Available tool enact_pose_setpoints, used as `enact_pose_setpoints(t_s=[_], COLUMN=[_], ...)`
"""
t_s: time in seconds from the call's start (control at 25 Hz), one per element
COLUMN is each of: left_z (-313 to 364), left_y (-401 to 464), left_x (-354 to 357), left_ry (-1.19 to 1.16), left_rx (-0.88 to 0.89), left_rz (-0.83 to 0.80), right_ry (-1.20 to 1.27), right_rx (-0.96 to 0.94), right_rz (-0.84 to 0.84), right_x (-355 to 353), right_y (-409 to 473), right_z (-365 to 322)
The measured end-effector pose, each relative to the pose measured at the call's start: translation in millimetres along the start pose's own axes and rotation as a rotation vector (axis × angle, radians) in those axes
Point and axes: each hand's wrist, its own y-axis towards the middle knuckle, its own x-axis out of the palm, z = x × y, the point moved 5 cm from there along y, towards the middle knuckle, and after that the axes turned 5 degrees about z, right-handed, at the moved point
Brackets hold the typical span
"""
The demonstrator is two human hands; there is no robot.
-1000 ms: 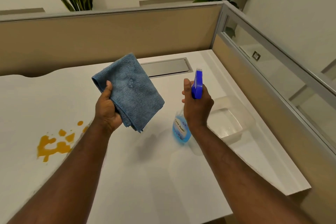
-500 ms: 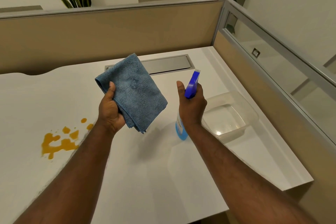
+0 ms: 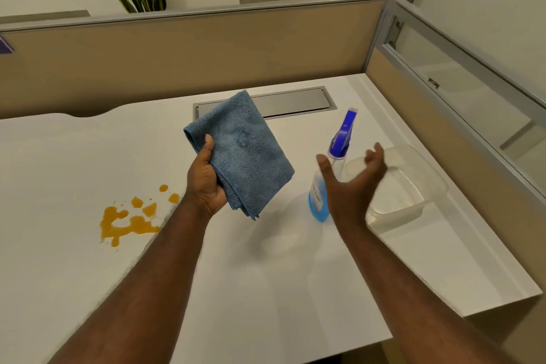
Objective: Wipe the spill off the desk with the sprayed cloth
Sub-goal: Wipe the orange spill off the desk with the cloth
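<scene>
My left hand (image 3: 206,180) holds a folded blue cloth (image 3: 245,151) up above the white desk (image 3: 266,289), thumb across its left edge; a small damp spot shows near the cloth's middle. An orange spill (image 3: 130,220) lies on the desk to the left, beside my left forearm. The spray bottle (image 3: 331,177), with blue liquid and a blue trigger head, stands upright on the desk. My right hand (image 3: 351,183) is just in front of the bottle with fingers spread, apart from it.
A clear plastic container (image 3: 413,183) sits right of the bottle. A grey cable hatch (image 3: 295,102) is set into the desk behind the cloth. Beige partitions close the back and right sides, with plants behind them. The desk's right edge drops off at the lower right.
My right hand set the spray bottle down on the desk and let go, opening its fingers. The left hand kept the cloth raised in about the same place.
</scene>
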Motion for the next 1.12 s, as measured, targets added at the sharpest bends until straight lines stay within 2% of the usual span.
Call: enact_pose_setpoints(t_s=[0.08, 0.12, 0.16, 0.24, 0.32, 0.44, 0.48, 0.52, 0.68, 0.76, 0.88, 1.12], left_z=[-2.0, -3.3, -4.6, -2.7, 2.4, 4.8, 4.8, 5.2, -2.6, -13.5, -20.8, -20.1], left_y=[-5.1, -8.0, -10.7, -19.3, -32.1, -55.6, -63.9, -72.1, -96.5, -102.6, -100.3, -81.9], left_x=[-3.6, -6.2, -9.2, -17.6, -24.0, -40.6, -46.4, -53.3, -76.1, -81.1, -87.8, -108.5], left_ry=[0.002, 0.002, -0.002, -0.008, -0.017, -0.068, -0.089, -0.102, -0.036, 0.067, 0.118, 0.129], left_rx=[-0.012, -0.018, -0.023, -0.016, 0.011, 0.047, 0.048, 0.052, 0.15, 0.191, 0.199, 0.05], left_rz=[-0.007, -0.009, -0.006, 0.013, 0.035, 0.076, 0.08, 0.094, 0.169, 0.21, 0.231, 0.104], right_ry=[-0.026, -0.005, 0.038, 0.153, 0.195, 0.301, 0.406, 0.536, 0.987, 1.028, 0.953, 1.276], right_rx=[-0.132, -0.202, -0.268, -0.322, -0.126, 0.593, 0.776, 0.882, 0.994, 1.009, 1.045, 1.225], right_rz=[0.153, 0.172, 0.135, -0.066, -0.329, -0.796, -0.916, -0.978, -1.022, -1.08, -1.096, -1.064], right_x=[-21.1, -27.2, -28.6, -16.2, 13.1, 56.8, 61.6, 63.5, 63.9, 63.5, 68.4, 87.8], right_y=[-17.5, -29.9, -42.7, -64.7, -75.7, -93.4, -102.1, -108.5, -134.9, -149.4, -160.4, -172.2], right_z=[-7.9, -15.3, -23.0, -39.9, -39.9, -22.3, -21.2, -23.1, -30.7, -41.7, -44.2, -38.6])
